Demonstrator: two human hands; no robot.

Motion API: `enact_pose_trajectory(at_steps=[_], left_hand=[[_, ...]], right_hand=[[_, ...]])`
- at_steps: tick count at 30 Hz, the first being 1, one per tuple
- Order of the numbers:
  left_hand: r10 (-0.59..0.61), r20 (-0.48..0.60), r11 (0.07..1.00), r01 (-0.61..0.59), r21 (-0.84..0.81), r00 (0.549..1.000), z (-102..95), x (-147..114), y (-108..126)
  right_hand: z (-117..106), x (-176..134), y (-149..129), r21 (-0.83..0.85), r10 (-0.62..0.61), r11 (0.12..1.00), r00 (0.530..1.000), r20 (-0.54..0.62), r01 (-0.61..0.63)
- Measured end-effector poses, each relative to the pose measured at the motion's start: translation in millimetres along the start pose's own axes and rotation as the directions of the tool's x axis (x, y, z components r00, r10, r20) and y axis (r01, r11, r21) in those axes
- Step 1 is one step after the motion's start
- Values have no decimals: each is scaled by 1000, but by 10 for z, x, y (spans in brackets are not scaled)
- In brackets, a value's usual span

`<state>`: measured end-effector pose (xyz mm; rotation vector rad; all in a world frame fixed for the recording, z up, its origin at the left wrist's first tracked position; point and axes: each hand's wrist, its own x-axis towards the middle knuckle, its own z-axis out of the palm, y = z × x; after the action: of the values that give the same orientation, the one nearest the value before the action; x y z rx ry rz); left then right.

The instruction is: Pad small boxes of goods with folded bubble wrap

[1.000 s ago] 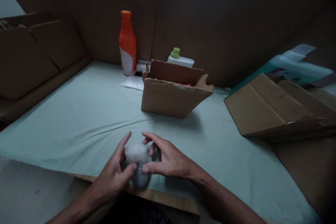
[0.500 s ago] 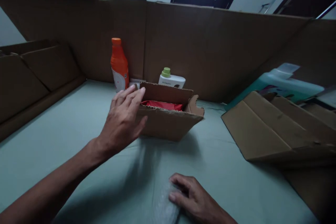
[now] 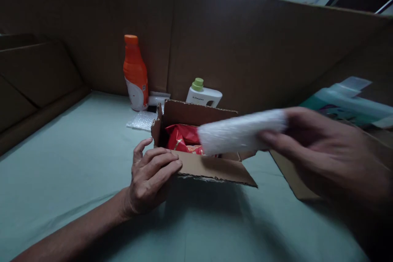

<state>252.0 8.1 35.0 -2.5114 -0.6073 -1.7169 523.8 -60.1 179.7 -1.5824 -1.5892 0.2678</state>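
My right hand (image 3: pixel 319 143), blurred by motion, grips one end of a white bubble-wrap roll (image 3: pixel 239 131). The roll lies sideways above the right part of an open cardboard box (image 3: pixel 215 166), and whether anything is wrapped inside it is hidden. Across the box's near left corner, my left hand (image 3: pixel 155 174) holds the folded-out front flap, its fingers on top and its thumb by the side wall. Inside the box shows a shiny red packet (image 3: pixel 181 137), partly covered by the roll.
Behind the box stand an orange bottle (image 3: pixel 135 69) and a white bottle with a green cap (image 3: pixel 204 95). A bubble-wrap piece (image 3: pixel 143 120) lies left of the box. A teal bottle (image 3: pixel 344 100) leans at right. Cardboard walls (image 3: pixel 245 41) enclose the pale green surface.
My right hand has risen from the near surface, carrying the bubble-wrap roll over the box. My left hand has come down onto the front flap, which now tilts outward. The view has shifted slightly.
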Motion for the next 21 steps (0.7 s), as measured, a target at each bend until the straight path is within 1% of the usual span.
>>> enact_pose_trajectory(at_steps=[3,5,7,8,10,11,13,14,16,17,18,19,20,21], left_hand=[[4,19,1000,-4,-4,1000,-6,-9,6],[12,24,1000,-13,3,1000,-12,-18,8],[5,9,1000,-5,12,1000,-11,-16,5],[-5,4,1000,5,14,1000,-8,-11,2],[-20,4,1000,20,16,1000,0,1,-10],[-21,6,1000,21,17,1000,3,7,-16],[-14,11,1000,14,21,1000,5,16,-23],[-6,13,1000,6,20,1000,1,19,-23],[10,19,1000,-10,10,1000,-21,29,-19],[12,11,1000,-12,7,1000,-41,37,-19],[7,-7,1000,-7,7,1000,-67,46,-25],[-10,-32,1000,11,11,999,-99,57,-40],[-43,-62,999,44,18,997,-135,67,-66],[-93,-95,995,95,20,991,-175,72,-105]], right_hand=[[592,405,-180,75,-10,997,978,210,-6],[935,569,-224,24,11,1000,958,286,-18],[1191,629,-233,-137,35,990,942,335,12],[1284,626,-238,-235,26,970,933,360,64],[1416,583,-266,-404,-7,892,901,434,201],[1463,558,-292,-460,-16,847,879,477,265],[1537,532,-360,-514,-6,786,835,550,344],[1563,537,-397,-517,2,779,823,568,355],[1567,578,-463,-494,9,797,810,586,348],[1528,603,-488,-474,5,811,808,589,341],[1450,619,-505,-454,-5,827,812,584,332],[1330,614,-508,-430,-24,845,827,562,317],[1168,578,-494,-402,-48,868,854,518,292],[970,505,-457,-372,-70,893,896,439,252]])
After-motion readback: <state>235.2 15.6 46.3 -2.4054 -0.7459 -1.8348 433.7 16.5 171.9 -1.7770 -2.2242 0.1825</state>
